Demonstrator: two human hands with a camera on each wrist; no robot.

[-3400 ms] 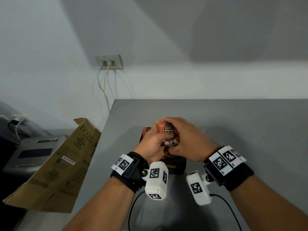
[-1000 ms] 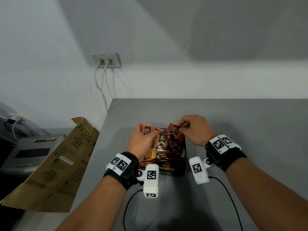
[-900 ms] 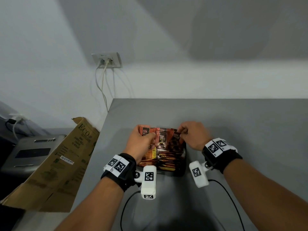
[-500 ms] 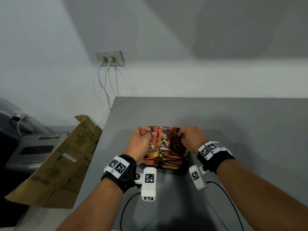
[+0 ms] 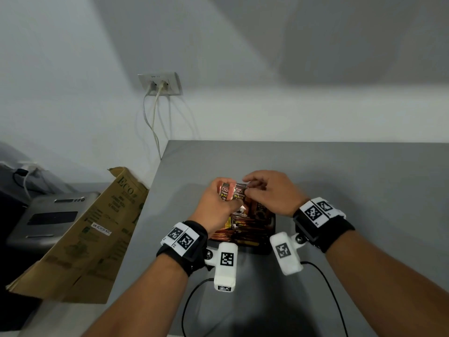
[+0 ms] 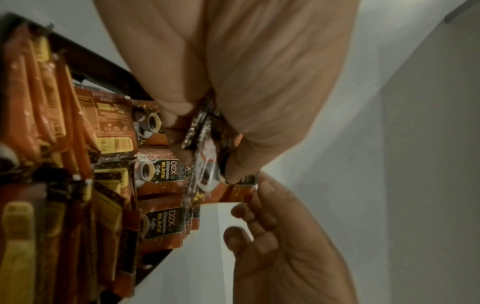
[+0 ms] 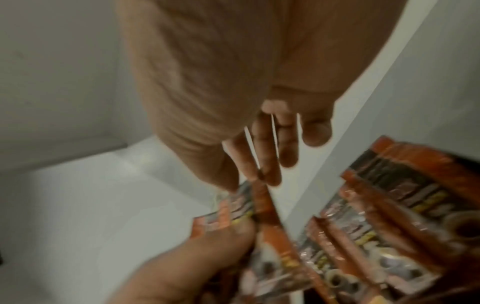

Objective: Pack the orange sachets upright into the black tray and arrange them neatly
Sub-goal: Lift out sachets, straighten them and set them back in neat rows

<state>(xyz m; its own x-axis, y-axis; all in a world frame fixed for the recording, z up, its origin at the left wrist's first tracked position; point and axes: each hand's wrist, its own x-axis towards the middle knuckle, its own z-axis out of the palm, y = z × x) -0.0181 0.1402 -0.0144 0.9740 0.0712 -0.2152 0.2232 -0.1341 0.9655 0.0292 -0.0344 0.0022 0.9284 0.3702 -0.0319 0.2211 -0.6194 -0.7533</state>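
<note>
The black tray (image 5: 257,249) sits on the grey table just ahead of my wrists, packed with orange sachets (image 5: 240,229) standing on edge. My left hand (image 5: 224,192) grips a small bunch of sachets (image 5: 232,193) raised over the tray's far end. My right hand (image 5: 250,187) pinches the top edge of one of them. In the left wrist view, thumb and fingers of the left hand (image 6: 207,144) clamp the bunch (image 6: 207,168) beside the packed rows (image 6: 52,144). In the blurred right wrist view, the right hand (image 7: 257,179) meets the sachet top (image 7: 267,216).
A brown cardboard box (image 5: 92,229) leans against the table's left edge, with a grey device (image 5: 48,215) behind it. A wall socket (image 5: 159,83) with hanging cables is at the back left. Black cables (image 5: 194,300) trail over the grey table (image 5: 340,178) near me.
Half a second ago the hands held the two ends of the back row in the tray. Now the left hand has raised a small bunch and the right hand has moved left to its top.
</note>
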